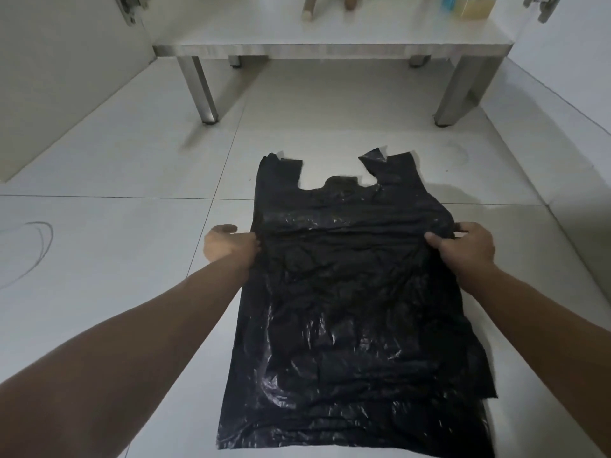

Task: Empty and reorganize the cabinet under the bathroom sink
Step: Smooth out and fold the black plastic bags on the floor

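Observation:
A black plastic bag (357,292) with two handle loops lies spread flat on the white tiled floor (132,166), handles pointing away from me. My left hand (228,242) is at the bag's left edge with its fingers tucked under the plastic. My right hand (463,244) pinches the bag's right edge between thumb and fingers. More black plastic layers show under the bag at its near right corner.
The open cabinet's bottom shelf (330,49) stands on metal legs (201,90) straight ahead. On it are a yellowish bottle (474,6) and two wooden handles (310,8). The open cabinet doors (66,77) flank it left and right.

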`<action>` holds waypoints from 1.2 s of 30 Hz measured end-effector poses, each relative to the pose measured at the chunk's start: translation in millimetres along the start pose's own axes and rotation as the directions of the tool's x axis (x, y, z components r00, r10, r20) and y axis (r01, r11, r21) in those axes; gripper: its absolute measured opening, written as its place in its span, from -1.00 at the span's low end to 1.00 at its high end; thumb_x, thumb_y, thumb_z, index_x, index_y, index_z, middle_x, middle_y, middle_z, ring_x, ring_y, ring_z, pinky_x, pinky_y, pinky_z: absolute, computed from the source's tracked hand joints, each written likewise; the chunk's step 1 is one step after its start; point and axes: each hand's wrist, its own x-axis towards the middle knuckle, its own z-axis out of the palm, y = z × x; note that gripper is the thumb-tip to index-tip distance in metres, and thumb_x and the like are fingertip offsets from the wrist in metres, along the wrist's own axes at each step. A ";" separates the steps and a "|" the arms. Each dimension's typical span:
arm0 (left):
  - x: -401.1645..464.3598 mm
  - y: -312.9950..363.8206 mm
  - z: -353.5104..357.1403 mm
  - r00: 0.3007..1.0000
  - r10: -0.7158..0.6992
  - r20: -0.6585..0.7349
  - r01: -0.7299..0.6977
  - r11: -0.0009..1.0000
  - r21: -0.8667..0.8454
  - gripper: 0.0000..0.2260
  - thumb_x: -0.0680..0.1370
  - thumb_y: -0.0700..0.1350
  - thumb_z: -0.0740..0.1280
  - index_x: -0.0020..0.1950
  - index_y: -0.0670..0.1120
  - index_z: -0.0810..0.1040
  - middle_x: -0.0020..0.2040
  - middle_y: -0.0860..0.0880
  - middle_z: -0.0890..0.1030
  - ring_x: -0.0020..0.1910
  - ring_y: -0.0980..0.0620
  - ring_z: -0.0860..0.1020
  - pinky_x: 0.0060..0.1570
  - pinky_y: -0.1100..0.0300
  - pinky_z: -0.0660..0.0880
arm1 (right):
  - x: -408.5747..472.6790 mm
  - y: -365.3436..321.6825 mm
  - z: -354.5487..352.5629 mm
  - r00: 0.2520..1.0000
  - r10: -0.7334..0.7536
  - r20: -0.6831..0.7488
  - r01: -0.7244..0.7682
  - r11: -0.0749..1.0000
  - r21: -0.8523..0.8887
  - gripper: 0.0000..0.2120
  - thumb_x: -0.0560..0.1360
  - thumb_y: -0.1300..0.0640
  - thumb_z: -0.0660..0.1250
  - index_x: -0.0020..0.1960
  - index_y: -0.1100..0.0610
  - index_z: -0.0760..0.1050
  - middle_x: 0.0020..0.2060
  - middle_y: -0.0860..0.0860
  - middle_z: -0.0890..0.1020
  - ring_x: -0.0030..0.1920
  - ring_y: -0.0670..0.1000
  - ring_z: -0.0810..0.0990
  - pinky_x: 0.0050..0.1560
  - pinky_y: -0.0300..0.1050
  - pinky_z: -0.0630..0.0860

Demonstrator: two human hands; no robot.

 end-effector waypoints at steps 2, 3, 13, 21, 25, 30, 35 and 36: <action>-7.9 -4.8 -4.8 0.996 -0.054 0.077 0.052 0.998 0.021 -0.45 0.20 0.11 0.50 0.07 -0.17 0.54 -0.11 -0.18 0.66 -0.16 -0.18 0.65 -0.11 -0.09 0.64 | -9.8 4.4 -5.3 0.991 0.055 0.124 -0.060 0.997 0.040 -0.48 0.33 -0.09 0.55 0.15 0.19 0.54 0.05 0.11 0.62 0.05 0.16 0.61 0.08 0.05 0.58; -15.9 -9.1 -6.7 0.989 -0.071 0.128 0.061 0.995 0.079 -0.39 0.20 0.21 0.50 0.04 -0.21 0.55 -0.12 -0.17 0.65 -0.16 -0.19 0.64 -0.16 -0.07 0.64 | -15.7 6.4 -8.8 0.976 0.075 0.203 -0.084 0.996 0.035 -0.58 0.36 -0.07 0.54 0.06 0.18 0.56 -0.01 0.09 0.63 0.01 0.15 0.62 0.03 0.02 0.58; -53.8 -32.4 -36.0 0.988 -0.069 0.139 0.045 0.985 0.167 -0.43 0.33 0.05 0.58 0.21 -0.20 0.50 0.06 -0.14 0.60 0.03 -0.16 0.58 0.05 0.03 0.56 | -60.2 20.1 -33.8 0.970 0.090 0.225 -0.088 0.996 -0.020 -0.41 0.40 -0.06 0.52 0.27 0.18 0.37 0.04 0.18 0.59 -0.10 0.14 0.63 -0.25 0.00 0.60; -69.9 -49.9 -64.7 0.990 0.018 0.142 -0.059 0.955 0.290 -0.42 0.33 -0.01 0.58 0.26 -0.16 0.50 0.14 -0.14 0.60 0.07 -0.14 0.60 0.09 0.01 0.58 | -86.5 43.5 -44.5 0.974 0.067 0.218 -0.029 0.985 -0.170 -0.34 0.32 0.11 0.60 0.32 0.20 0.40 0.15 0.20 0.59 0.09 0.22 0.61 0.01 0.13 0.62; -79.2 -57.5 -73.3 0.931 -0.122 0.345 -0.002 0.942 0.337 -0.51 0.34 -0.10 0.59 0.14 -0.25 0.50 0.03 -0.18 0.63 -0.03 -0.15 0.63 0.05 -0.07 0.60 | -101.0 50.5 -54.8 0.936 0.146 0.321 -0.063 0.965 -0.255 -0.28 0.33 0.14 0.60 0.36 0.18 0.31 0.12 0.16 0.54 0.08 0.20 0.58 -0.14 0.06 0.61; -86.0 -75.4 -82.3 0.952 -0.032 0.304 -0.080 0.934 0.349 -0.35 0.27 -0.11 0.63 0.29 -0.14 0.47 0.07 -0.14 0.62 -0.05 -0.15 0.64 -0.01 -0.06 0.62 | -114.0 64.7 -58.7 0.989 -0.082 0.127 0.112 0.961 -0.252 -0.41 0.39 0.16 0.54 0.32 0.16 0.37 -0.08 0.11 0.60 0.10 0.20 0.59 0.14 0.03 0.53; -100.4 -86.1 -92.3 0.905 -0.101 0.414 -0.117 0.875 0.469 -0.33 0.33 -0.23 0.57 0.36 -0.11 0.35 0.06 -0.14 0.59 -0.03 -0.15 0.62 -0.03 -0.09 0.62 | -128.8 65.2 -66.3 0.894 0.185 0.408 -0.012 0.920 -0.392 -0.16 0.28 0.13 0.63 0.39 0.12 0.22 0.14 0.09 0.47 0.14 0.19 0.54 -0.02 0.12 0.62; -101.3 -88.7 -95.4 0.890 -0.115 0.441 -0.130 0.864 0.487 -0.28 0.33 -0.28 0.55 0.40 -0.10 0.30 0.06 -0.16 0.59 -0.05 -0.16 0.63 -0.07 -0.08 0.63 | -131.2 68.2 -68.5 0.874 0.214 0.437 -0.004 0.902 -0.432 -0.15 0.28 0.20 0.62 0.40 0.10 0.20 0.14 0.10 0.48 0.12 0.19 0.54 -0.07 0.12 0.64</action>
